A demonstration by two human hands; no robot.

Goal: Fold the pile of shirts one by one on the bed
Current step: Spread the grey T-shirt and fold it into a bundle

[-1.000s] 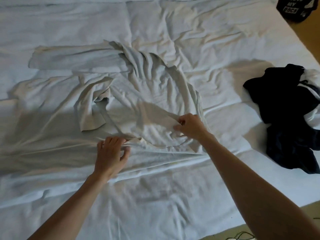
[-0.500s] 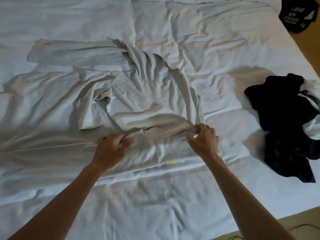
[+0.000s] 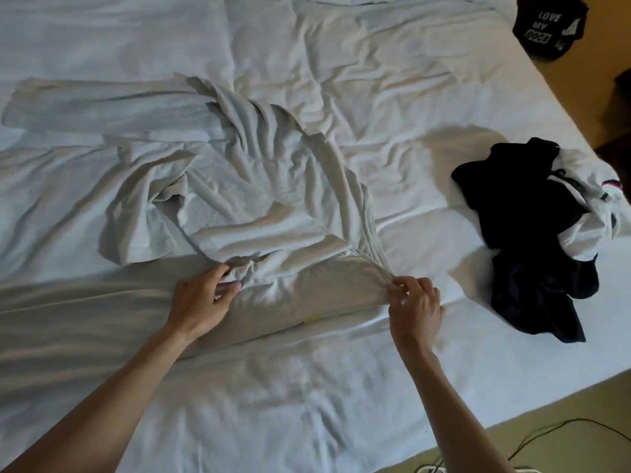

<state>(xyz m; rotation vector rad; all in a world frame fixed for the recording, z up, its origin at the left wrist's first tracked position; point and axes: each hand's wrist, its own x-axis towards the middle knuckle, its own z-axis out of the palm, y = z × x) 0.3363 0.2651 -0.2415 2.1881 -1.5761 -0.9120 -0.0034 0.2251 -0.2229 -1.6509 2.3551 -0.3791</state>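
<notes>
So the bed (image 3: 392, 56) takes up pretty much the whole view, covered in a white sheet that's wrinkled all over. Nothing like a basket or bin here, the bed is the only thing holding stuff, and everything sits straight on the sheet.

Biggest thing on it is the pale grey shirt (image 3: 259, 186), spread out crumpled across the middle-left of the bed. One long sleeve runs off toward the far left, and a shorter flap is folded over near the left of the body. Its near edge is bunched up between the two hands.

Over on the right side, near the bed's edge and well apart from the grey shirt, is the pile of shirts (image 3: 526, 233), mostly dark navy or black fabric with a white piece tangled into it on the right.

Up in the far right corner, at the bed's corner, there's a black garment (image 3: 546, 25) with white lettering.

The left hand (image 3: 201, 298) has fingers and thumb curled round a gathered bit of the shirt's near edge. The right hand (image 3: 415, 302) pinches the shirt's right corner between thumb and fingertips, fabric pulled taut into it.

A dark cable (image 3: 553, 428) lies on the floor at bottom right.
</notes>
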